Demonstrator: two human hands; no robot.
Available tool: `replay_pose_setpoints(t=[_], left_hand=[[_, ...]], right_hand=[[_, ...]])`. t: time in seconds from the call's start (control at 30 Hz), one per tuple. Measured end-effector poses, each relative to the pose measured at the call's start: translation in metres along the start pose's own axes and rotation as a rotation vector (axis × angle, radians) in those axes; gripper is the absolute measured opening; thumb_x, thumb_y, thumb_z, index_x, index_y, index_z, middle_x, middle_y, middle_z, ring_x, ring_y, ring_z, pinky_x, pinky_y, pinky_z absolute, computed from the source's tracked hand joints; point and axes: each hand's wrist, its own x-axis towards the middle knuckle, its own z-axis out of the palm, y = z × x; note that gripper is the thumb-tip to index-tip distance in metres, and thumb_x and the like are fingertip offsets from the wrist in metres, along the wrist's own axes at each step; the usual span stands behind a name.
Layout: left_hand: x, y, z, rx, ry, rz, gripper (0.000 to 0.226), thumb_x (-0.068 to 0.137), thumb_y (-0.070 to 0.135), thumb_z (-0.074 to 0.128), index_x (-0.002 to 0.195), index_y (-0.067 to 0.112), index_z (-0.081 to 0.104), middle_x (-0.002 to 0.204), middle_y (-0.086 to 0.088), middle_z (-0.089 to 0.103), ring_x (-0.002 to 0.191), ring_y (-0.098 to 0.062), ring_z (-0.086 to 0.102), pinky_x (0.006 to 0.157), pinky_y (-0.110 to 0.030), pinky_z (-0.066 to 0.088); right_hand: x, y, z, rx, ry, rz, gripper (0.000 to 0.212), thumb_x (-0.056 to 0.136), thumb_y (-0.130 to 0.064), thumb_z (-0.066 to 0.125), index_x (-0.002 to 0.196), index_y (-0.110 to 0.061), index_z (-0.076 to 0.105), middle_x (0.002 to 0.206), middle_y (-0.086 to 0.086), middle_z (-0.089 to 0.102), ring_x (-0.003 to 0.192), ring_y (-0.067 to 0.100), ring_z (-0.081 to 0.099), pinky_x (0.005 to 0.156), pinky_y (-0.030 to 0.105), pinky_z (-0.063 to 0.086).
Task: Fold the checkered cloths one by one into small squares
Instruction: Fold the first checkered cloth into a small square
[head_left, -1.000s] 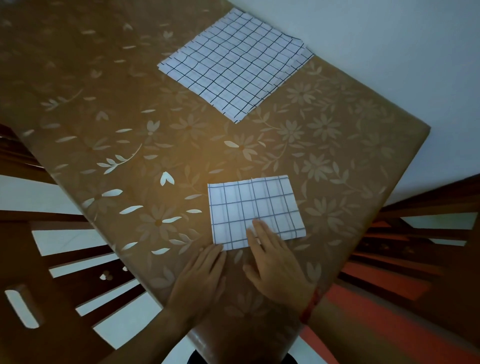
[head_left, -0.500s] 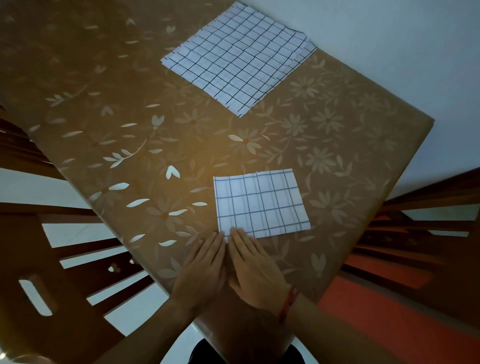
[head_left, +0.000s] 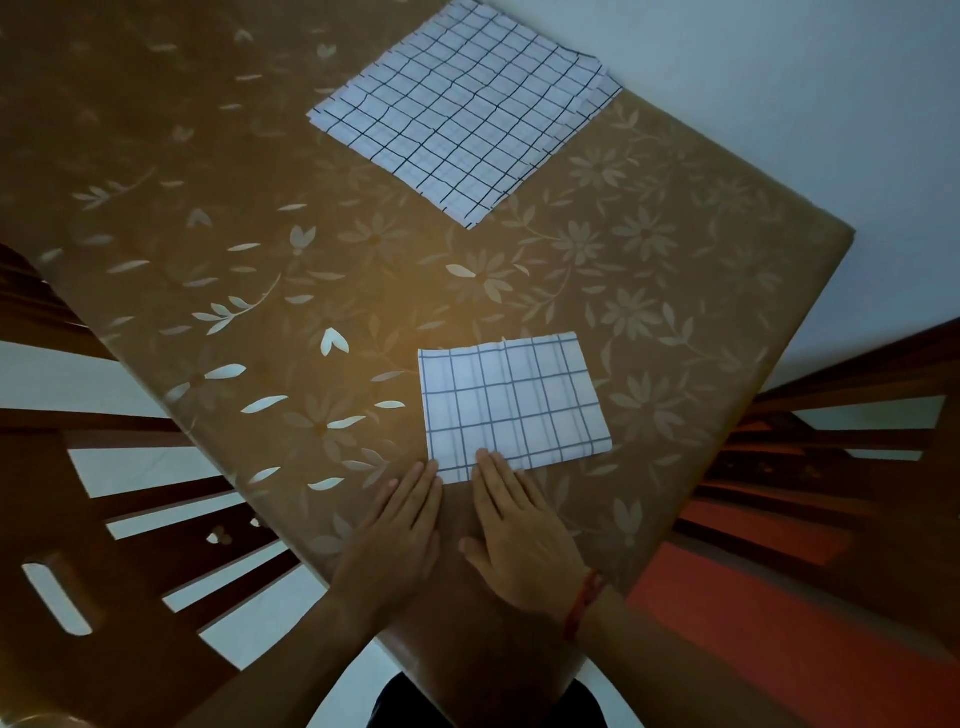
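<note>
- Two hands are laid flat on the table (head_left: 249, 291), close to its near corner, side by side with a narrow gap between them.
- Left hand (head_left: 402, 525): the fingers are held straight and together, palm down on the brown flowered covering. Nothing is gripped. The fingertips are placed right at the near left corner of the folded cloth (head_left: 514, 405).
- Right hand (head_left: 519, 519): the fingers are extended, palm down, and nothing is gripped. The fingertips are rested on the near edge of the folded cloth. A red bracelet (head_left: 584, 603) is worn at the wrist.
- Folded cloth: a white rectangle with a dark grid (wider than it is deep) is laid flat between the near corner and the right edge of the table. Faint creases are seen across it.
- Stack of cloths (head_left: 467, 109): unfolded checkered pieces are piled at the far edge of the table, well apart from the folded cloth. Several layers are visible at the right corner of the pile.
- Left chair (head_left: 78, 571) and right chair (head_left: 831, 415): dark wooden frames are seen beyond the left and right edges of the table.
</note>
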Motion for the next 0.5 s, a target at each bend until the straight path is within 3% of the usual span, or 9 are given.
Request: replay_pose_setpoints(t=[0.17,0.33,0.5], left_hand=[[0.0,0.0,-0.001,-0.038,-0.046,-0.032,0.052,0.093,0.025,0.034,0.133,-0.003,0.051,0.146,-0.017,0.041,0.138,-0.026,0.035,0.114,-0.04,0.018],[0.0,0.003,-0.001,-0.062,-0.101,-0.07,0.056,0.1,0.027,0.018,0.135,-0.004,0.048,0.146,-0.018,0.041,0.137,-0.028,0.036,0.116,-0.039,0.014],[-0.001,0.006,-0.004,-0.079,-0.144,-0.096,0.059,0.102,0.03,0.013,0.135,-0.004,0.048,0.145,-0.019,0.043,0.137,-0.03,0.037,0.117,-0.038,0.011]], right_hand=[[-0.017,0.044,-0.007,-0.062,-0.017,0.11,0.078,0.092,-0.058,0.032,0.149,-0.003,0.023,0.158,0.015,0.016,0.147,0.025,0.011,0.115,0.047,0.026],[-0.032,0.087,-0.012,-0.069,-0.037,0.24,0.091,0.089,-0.067,-0.005,0.151,-0.002,0.012,0.159,0.014,0.001,0.148,0.024,0.001,0.12,0.042,0.005],[-0.032,0.09,-0.01,-0.094,-0.023,0.263,0.083,0.094,-0.061,0.014,0.15,0.0,0.017,0.158,0.017,0.008,0.147,0.027,0.008,0.116,0.042,0.006]])
